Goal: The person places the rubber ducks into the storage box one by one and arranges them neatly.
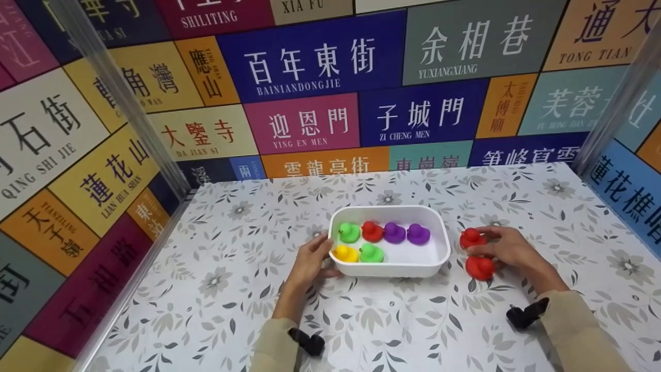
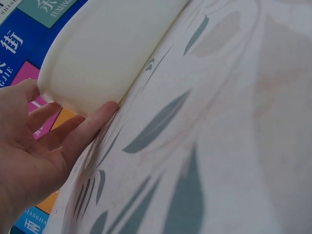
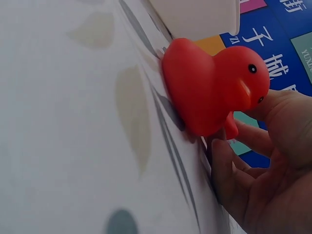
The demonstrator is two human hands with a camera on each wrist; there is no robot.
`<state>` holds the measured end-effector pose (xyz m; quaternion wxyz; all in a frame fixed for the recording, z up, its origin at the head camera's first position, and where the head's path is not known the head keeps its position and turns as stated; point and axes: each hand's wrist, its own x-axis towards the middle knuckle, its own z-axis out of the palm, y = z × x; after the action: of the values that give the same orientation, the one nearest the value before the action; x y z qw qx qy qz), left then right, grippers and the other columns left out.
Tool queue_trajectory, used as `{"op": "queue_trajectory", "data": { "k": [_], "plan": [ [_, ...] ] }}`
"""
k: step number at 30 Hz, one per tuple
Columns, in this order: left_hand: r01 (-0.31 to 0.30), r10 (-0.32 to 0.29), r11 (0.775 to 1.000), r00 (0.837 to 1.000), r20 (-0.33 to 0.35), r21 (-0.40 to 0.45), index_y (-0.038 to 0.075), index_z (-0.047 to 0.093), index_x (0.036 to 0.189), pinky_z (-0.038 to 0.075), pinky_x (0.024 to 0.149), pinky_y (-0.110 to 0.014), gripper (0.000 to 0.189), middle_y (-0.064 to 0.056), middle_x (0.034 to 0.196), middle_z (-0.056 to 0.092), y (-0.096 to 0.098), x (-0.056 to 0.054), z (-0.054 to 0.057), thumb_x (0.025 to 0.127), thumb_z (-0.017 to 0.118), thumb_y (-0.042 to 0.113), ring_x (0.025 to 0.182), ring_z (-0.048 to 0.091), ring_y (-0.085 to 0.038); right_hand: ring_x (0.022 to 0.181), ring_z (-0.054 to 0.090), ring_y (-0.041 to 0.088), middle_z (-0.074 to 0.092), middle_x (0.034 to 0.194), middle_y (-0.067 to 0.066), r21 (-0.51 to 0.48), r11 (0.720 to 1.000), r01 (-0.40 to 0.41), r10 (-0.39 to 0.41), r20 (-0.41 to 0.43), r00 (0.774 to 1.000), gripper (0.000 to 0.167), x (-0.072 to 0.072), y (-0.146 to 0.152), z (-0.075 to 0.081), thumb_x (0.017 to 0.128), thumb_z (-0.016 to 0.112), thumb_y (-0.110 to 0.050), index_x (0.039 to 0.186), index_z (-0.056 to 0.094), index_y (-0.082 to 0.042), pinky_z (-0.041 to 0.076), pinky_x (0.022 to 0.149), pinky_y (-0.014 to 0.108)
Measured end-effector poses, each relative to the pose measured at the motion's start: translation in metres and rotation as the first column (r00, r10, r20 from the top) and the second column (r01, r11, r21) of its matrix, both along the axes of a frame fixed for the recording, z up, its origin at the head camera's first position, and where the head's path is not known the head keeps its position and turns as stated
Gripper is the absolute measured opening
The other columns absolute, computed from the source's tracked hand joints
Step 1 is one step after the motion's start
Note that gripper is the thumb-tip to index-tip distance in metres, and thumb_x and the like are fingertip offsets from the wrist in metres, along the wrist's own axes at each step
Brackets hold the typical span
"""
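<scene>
A white plastic tub (image 1: 390, 269) stands on the table with several small rubber ducks inside: a red duck (image 1: 372, 231), two green, two purple and a yellow duck (image 1: 346, 253). My left hand (image 1: 310, 261) touches the tub's left end; the left wrist view shows its fingers lying against the outer wall. Right of the tub, my right hand (image 1: 508, 250) pinches a red rubber duck (image 1: 471, 237) between thumb and fingers. A second red duck (image 1: 480, 268) sits just nearer, beside that hand. In the right wrist view this nearer duck (image 3: 195, 87) hides most of the pinched one.
The table (image 1: 206, 320) has a pale cover printed with leaves and flowers. Panels of coloured street-name signs (image 1: 310, 57) rise behind and at both sides. Clear upright posts (image 1: 139, 119) stand at the back corners. Black straps (image 1: 307, 342) sit at both wrists over beige sleeves.
</scene>
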<state>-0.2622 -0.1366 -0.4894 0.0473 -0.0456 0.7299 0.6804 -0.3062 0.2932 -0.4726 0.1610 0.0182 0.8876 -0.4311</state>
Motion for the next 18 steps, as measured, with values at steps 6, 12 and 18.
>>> {"op": "queue_trajectory", "data": {
  "k": [6,12,18],
  "plan": [
    [-0.003,0.003,1.000,1.000,0.005,-0.018,0.013,0.047,0.150,0.068,0.070,-0.038,0.051,-0.022,0.144,0.055,0.000,0.001,0.002,0.103,0.053,0.033,0.120,0.064,-0.032,0.094,0.066,0.015,0.041,0.150,0.030,-0.123,0.992,0.028,-0.024,0.036,0.999,0.095,0.001,0.001,0.003,0.084,0.080,-0.038,0.156,0.029,-0.003,0.058,0.077,0.023],
    [-0.002,0.002,1.000,1.000,0.006,-0.005,0.013,0.046,0.151,0.068,0.070,-0.039,0.052,-0.022,0.146,0.054,0.000,0.000,0.002,0.103,0.053,0.032,0.122,0.063,-0.033,0.092,0.065,0.012,0.036,0.153,0.031,-0.186,0.980,0.066,-0.066,0.006,0.998,0.092,0.002,0.003,0.010,0.086,0.080,-0.032,0.157,0.028,-0.004,0.062,0.080,0.022],
    [0.000,0.000,1.000,1.000,0.002,0.000,0.013,0.047,0.150,0.068,0.069,-0.038,0.052,-0.022,0.146,0.054,0.001,0.001,0.002,0.103,0.053,0.033,0.121,0.064,-0.033,0.094,0.066,0.008,0.032,0.157,0.028,-0.286,0.954,0.086,-0.073,0.055,0.996,0.100,0.007,0.002,0.015,0.085,0.080,-0.035,0.160,0.020,-0.008,0.061,0.084,0.021]
  ]
}}
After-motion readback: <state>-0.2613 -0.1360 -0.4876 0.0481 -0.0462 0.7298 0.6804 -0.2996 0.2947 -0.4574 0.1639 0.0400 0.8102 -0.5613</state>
